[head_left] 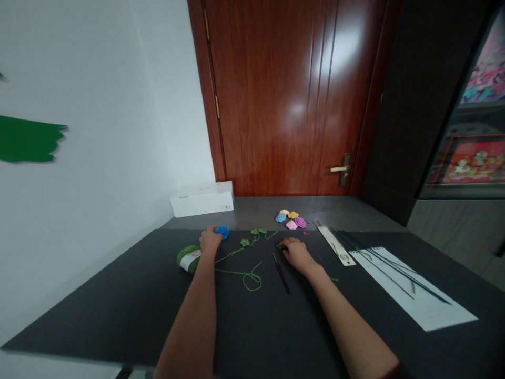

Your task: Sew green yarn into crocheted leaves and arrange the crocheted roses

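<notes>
My left hand point(210, 242) reaches forward on the table, its fingers closed on a blue crocheted flower point(223, 232). Just below that wrist lies a ball of green yarn point(188, 258) with a white paper band. Green crocheted leaves point(245, 242) on a yarn strand lie between my hands. My right hand point(295, 252) rests palm down with bent fingers on a small green crocheted piece point(281, 246), mostly hidden beneath them. Beside it lies a dark-handled crochet hook point(281, 275). A loose loop of green yarn point(252, 281) curls left of the hook.
Crocheted flowers in several colours point(292, 216) sit at the back. At right are a ruler-like strip in a clear sleeve point(335, 245) and a white sheet point(442, 317) with dark green stems point(410, 279) across it. A white box point(203, 200) stands at the back left.
</notes>
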Demonstrator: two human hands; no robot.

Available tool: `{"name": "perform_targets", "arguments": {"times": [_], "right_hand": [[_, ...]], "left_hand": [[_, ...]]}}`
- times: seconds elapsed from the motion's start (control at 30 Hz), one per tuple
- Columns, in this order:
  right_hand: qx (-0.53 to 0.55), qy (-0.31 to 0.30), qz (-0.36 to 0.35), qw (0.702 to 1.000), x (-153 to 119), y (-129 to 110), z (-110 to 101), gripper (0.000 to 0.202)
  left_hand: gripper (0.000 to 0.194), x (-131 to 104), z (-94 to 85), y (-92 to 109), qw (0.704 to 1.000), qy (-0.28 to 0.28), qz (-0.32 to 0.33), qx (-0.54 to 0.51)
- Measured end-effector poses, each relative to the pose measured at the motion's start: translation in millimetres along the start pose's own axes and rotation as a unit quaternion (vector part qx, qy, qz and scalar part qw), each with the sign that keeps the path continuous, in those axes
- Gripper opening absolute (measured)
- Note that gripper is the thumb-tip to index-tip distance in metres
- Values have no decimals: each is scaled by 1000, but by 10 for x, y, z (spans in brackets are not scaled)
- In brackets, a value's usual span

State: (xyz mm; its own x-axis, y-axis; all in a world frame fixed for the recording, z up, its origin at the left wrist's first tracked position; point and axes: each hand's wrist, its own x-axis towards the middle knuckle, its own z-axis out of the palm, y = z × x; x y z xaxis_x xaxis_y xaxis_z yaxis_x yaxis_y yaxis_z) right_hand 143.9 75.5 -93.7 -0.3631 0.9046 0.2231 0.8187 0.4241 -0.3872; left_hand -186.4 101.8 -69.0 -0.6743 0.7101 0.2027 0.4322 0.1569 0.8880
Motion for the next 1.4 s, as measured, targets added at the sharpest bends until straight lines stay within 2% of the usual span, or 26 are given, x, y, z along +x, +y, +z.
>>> {"name": "perform_targets", "arguments": {"times": [0.1, 0.17, 0.23, 0.3, 0.4, 0.47, 0.53, 0.73, 0.93, 1.03, 1.17, 1.27, 1.4], "right_hand": [[-4, -3, 2, 1000, 8, 3, 9, 36], [-7, -5, 4, 1000, 19, 11, 19, 36], [-4, -5, 1, 1000, 29, 23, 31, 36], [6, -3, -11, 1000, 39, 40, 48, 37], [34, 6, -36, 999, 60, 76, 90, 38], [58, 27, -58, 996, 95, 118, 120, 39], [63, 59, -50, 995, 161, 185, 134, 41], [-3, 122, 87, 989, 532, 531, 62, 48], [-37, 111, 180, 977, 898, 777, 19, 40], [-57, 122, 231, 964, 943, 873, -5, 39], [-86, 155, 281, 943, 850, 988, -44, 42], [-98, 170, 260, 945, 827, 1004, -65, 43], [-98, 136, 166, 972, 1017, 923, -64, 46]], "left_hand": [[51, -75, 47, 61, 995, -40, 50, 72], [56, -136, 91, 84, 975, -76, 107, 177], [49, -179, 125, 88, 941, -102, 155, 284], [36, -190, 148, 81, 923, -107, 171, 327], [24, -166, 180, 76, 929, -112, 169, 309], [21, -151, 213, 85, 933, -125, 182, 283], [20, -153, 256, 105, 936, -141, 202, 251], [18, -227, 363, 159, 938, -179, 237, 179], [20, -229, 408, 119, 945, -164, 230, 165], [21, -221, 421, 100, 946, -166, 225, 167], [23, -239, 433, 103, 946, -167, 221, 169], [25, -266, 438, 114, 947, -165, 218, 169], [25, -297, 431, 132, 949, -163, 218, 161]]}}
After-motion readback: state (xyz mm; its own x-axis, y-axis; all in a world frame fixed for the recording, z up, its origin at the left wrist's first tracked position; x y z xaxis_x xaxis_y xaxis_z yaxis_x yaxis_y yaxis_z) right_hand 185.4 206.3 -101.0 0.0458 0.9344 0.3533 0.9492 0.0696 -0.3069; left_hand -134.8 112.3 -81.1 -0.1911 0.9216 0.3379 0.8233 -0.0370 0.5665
